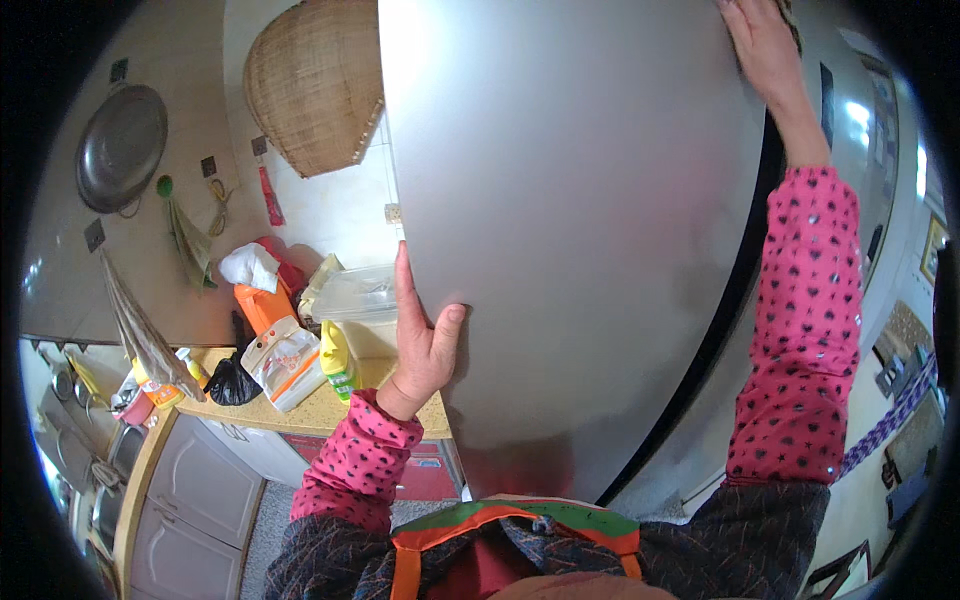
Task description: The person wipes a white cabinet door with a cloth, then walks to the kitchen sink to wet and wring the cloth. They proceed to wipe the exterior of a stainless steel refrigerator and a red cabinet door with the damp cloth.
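Observation:
A tall silver-grey panel point(570, 220), apparently the side of a refrigerator, stands right in front of me. My left hand point(425, 345) rests at its left edge, the index finger stretched upward and the thumb spread over the panel. The other fingers are partly hidden. At the upper right my right hand point(765, 50) reaches high against the panel's far edge, cut off by the picture's top. A brownish bit of something point(790, 22) shows beside that hand; its kind is unclear. Both arms wear pink sleeve covers with dark hearts.
Left of the panel, a counter point(425, 415) carries a clear lidded box point(360, 293), a yellow bottle point(338, 360), a plastic bag point(285, 362) and a black bag point(232, 381). A woven basket point(315, 85) and a wok point(122, 148) hang on the walls. Grey cabinets point(200, 490) stand below.

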The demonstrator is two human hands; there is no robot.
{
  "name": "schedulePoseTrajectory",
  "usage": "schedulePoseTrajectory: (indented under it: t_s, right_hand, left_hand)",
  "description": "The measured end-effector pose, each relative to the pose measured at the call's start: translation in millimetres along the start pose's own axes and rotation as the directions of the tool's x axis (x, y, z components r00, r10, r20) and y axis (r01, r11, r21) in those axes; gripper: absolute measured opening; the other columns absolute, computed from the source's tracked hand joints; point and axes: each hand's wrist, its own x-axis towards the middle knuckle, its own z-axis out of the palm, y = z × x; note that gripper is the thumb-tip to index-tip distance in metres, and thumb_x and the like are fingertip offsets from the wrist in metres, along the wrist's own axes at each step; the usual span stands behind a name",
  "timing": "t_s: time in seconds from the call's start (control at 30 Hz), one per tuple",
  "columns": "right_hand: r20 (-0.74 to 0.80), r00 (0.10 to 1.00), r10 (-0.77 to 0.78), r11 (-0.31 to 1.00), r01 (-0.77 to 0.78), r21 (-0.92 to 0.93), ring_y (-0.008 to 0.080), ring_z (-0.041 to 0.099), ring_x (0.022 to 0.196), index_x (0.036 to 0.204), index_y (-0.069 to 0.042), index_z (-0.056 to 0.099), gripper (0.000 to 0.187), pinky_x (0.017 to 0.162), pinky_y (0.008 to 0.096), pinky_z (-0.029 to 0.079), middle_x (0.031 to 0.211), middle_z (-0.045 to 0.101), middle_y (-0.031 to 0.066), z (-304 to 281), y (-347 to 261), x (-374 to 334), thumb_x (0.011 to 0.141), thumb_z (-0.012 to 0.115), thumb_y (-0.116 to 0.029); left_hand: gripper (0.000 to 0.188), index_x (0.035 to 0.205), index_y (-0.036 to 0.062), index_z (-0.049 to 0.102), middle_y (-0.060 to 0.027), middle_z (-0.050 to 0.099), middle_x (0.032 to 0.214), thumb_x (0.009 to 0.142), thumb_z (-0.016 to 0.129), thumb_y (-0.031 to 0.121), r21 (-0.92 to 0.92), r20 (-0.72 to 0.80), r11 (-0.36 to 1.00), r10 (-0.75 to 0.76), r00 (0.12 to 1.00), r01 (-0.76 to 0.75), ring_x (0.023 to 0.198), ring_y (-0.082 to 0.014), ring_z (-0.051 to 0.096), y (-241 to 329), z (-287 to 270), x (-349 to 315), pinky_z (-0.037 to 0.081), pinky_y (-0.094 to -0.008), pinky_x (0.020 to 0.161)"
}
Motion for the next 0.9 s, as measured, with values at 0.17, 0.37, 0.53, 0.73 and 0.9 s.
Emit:
schedulePoseTrajectory:
  t_s: [0.17,0.37,0.53,0.73,0.9]
  right_hand:
    - [0.086,0.986,0.146,0.975,-0.158,0.156,0.0396,0.054,0.117,0.136,-0.010,0.050,0.041,0.098,0.0506,0.040,0.144,0.044,0.0207,-2,-47,-127,0.098,0.048,-0.025]
    - [0.263,0.912,0.316,0.919,-0.363,0.153,0.0451,0.047,0.124,0.115,-0.002,0.057,0.028,0.104,0.0562,0.034,0.125,0.053,0.0299,-38,-107,-297,0.088,0.059,-0.010]
    - [0.322,0.758,0.567,0.671,-0.652,0.355,0.0453,0.043,0.124,0.111,-0.001,0.059,0.032,0.107,0.0562,0.030,0.135,0.046,0.0245,-77,-177,-402,0.079,0.066,-0.001]
    - [0.425,0.754,0.501,0.819,-0.571,0.048,0.0439,0.037,0.132,0.126,0.000,0.053,0.051,0.112,0.0470,0.030,0.137,0.046,0.0208,-91,-187,-381,0.078,0.067,0.004]
    - [0.242,0.891,0.383,0.872,-0.435,0.223,0.0479,0.052,0.115,0.127,0.001,0.050,0.041,0.097,0.0492,0.046,0.131,0.046,0.0336,-64,-115,-294,0.088,0.063,-0.006]
  left_hand:
    - [0.082,0.153,-0.0012,0.001,-0.0196,0.022,0.154,0.096,0.056,0.021,0.286,0.017,0.956,0.057,0.998,-0.060,0.140,-0.0279,0.027,9,-7,-1,0.021,-0.0379,0.115]
    - [0.083,0.153,0.0001,-0.001,-0.0188,0.023,0.154,0.097,0.054,0.027,0.252,-0.016,0.968,0.023,1.000,-0.018,0.139,-0.0274,0.028,4,0,-1,0.022,-0.0374,0.114]
    - [0.080,0.155,0.0067,0.003,-0.0107,0.031,0.148,0.099,0.052,0.036,0.245,-0.067,0.969,0.028,0.997,-0.010,0.125,-0.0212,0.038,0,0,-3,0.032,-0.0343,0.104]
    - [0.077,0.155,0.0042,0.004,-0.0142,0.025,0.153,0.100,0.050,0.033,0.350,-0.056,0.936,0.052,0.997,-0.030,0.134,-0.0241,0.033,6,0,-4,0.026,-0.0368,0.111]
    - [0.083,0.153,0.0005,-0.001,-0.0188,0.021,0.153,0.099,0.051,0.036,0.375,-0.034,0.927,0.048,0.998,-0.032,0.137,-0.0271,0.029,1,6,-2,0.023,-0.0395,0.113]
